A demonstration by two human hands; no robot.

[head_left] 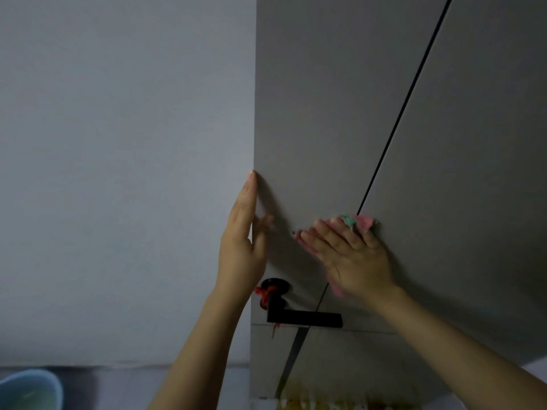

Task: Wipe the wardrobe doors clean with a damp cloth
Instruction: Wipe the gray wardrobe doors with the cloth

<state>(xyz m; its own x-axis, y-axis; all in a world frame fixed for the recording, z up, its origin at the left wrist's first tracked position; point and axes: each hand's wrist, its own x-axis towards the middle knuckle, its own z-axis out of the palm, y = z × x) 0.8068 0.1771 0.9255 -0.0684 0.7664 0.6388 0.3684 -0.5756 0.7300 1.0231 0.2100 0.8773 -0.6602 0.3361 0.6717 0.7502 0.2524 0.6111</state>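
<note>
A grey wardrobe door (319, 113) fills the middle of the view, with a second door (479, 143) to its right across a thin dark gap. My left hand (244, 241) grips the left edge of the grey door, fingers stretched up along it and thumb on the front face. My right hand (352, 255) lies flat on the door over a pink cloth with a green patch (359, 221), pressing it against the panel near the gap. Most of the cloth is hidden under the palm.
A black lever handle (302, 316) with a red string tied to it sticks out just below my hands. A pale wall (118, 173) lies to the left. A light blue bucket (32, 389) stands on the floor at the bottom left.
</note>
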